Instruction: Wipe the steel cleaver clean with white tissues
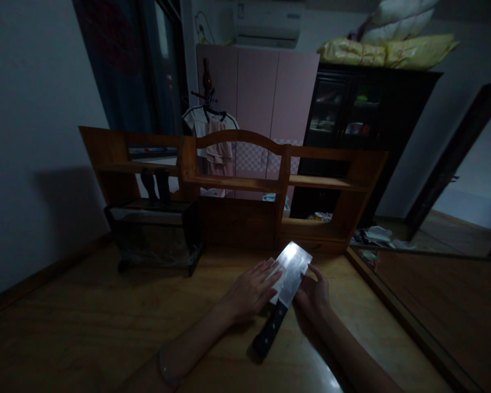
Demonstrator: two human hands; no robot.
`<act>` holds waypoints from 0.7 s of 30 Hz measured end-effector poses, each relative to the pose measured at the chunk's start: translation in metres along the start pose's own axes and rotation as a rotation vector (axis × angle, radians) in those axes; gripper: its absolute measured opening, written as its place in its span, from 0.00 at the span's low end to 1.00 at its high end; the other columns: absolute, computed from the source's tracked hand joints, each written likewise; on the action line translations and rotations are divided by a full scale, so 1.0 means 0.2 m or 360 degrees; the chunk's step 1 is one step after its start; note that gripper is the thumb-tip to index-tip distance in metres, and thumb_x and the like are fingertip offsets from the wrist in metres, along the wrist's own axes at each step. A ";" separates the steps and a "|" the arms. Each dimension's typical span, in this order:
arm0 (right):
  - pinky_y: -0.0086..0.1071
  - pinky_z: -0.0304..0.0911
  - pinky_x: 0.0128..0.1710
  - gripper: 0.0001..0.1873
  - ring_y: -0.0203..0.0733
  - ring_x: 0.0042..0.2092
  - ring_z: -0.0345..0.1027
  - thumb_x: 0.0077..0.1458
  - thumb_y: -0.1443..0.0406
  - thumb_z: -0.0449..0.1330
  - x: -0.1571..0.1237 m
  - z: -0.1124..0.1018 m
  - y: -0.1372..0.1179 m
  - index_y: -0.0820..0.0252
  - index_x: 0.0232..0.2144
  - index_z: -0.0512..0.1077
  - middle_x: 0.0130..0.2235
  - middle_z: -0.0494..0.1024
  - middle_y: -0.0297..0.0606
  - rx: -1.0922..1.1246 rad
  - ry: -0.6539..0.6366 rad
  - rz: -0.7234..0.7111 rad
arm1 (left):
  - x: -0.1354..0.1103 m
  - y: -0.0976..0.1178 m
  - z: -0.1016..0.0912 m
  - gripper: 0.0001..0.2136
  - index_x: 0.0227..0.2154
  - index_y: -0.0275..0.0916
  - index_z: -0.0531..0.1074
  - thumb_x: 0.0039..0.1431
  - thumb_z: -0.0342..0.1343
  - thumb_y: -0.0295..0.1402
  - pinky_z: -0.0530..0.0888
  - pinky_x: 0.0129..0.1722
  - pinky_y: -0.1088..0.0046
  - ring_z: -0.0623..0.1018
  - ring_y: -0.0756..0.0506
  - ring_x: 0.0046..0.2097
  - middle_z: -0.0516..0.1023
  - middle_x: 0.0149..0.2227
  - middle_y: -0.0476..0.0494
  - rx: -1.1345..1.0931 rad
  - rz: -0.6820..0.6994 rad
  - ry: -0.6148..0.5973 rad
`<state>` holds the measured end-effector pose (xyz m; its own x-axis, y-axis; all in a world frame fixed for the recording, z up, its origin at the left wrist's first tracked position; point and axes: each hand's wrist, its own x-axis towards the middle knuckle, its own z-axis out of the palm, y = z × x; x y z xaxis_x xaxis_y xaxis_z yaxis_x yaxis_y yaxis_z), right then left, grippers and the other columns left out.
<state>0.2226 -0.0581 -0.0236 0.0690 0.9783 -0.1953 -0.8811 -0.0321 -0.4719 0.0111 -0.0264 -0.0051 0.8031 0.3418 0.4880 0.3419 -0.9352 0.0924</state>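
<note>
A cleaver [291,267] with a broad, shiny metal blade and a black riveted handle [270,330] is between my hands, just over the wooden surface. Its handle points down toward me. My left hand [251,289] lies across the left side of the blade, fingers stretched out and slightly apart. From the right, my right hand [314,289] grips the blade's edge, thumb near the upper corner and the other fingers partly hidden beneath. To the left stands a knife block [151,234] with dark sides and a clear front, two black handles [155,185] rising from its top.
A wooden shelf unit [239,188] spans the back of the wooden surface [180,322]. A raised wooden edge [393,305] runs along the right. Beyond are a pink wardrobe [257,93], a dark cabinet [376,125] and clothes on a stand [210,123]. The light is dim.
</note>
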 end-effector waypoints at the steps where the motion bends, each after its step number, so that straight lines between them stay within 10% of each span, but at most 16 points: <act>1: 0.41 0.71 0.37 0.12 0.49 0.34 0.75 0.53 0.62 0.57 0.00 0.00 0.00 0.65 0.35 0.74 0.32 0.80 0.44 0.0002 -0.0009 -0.0003 | 0.00 0.01 0.00 0.23 0.65 0.40 0.53 0.69 0.41 0.38 0.56 0.65 0.57 0.50 0.43 0.68 0.53 0.67 0.42 -0.0005 0.0011 -0.0010; 21: 0.42 0.70 0.39 0.12 0.49 0.32 0.74 0.53 0.61 0.56 0.00 0.00 0.00 0.64 0.32 0.74 0.30 0.80 0.44 -0.0021 0.0038 0.0010 | -0.01 0.05 -0.01 0.21 0.50 0.49 0.73 0.72 0.33 0.34 0.45 0.67 0.58 0.62 0.49 0.64 0.73 0.56 0.52 -0.0634 0.0053 -0.0137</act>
<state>0.2220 -0.0574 -0.0242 0.0745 0.9730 -0.2186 -0.8753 -0.0412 -0.4818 0.0119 -0.0359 -0.0029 0.8542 0.3014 0.4237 0.1127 -0.9029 0.4149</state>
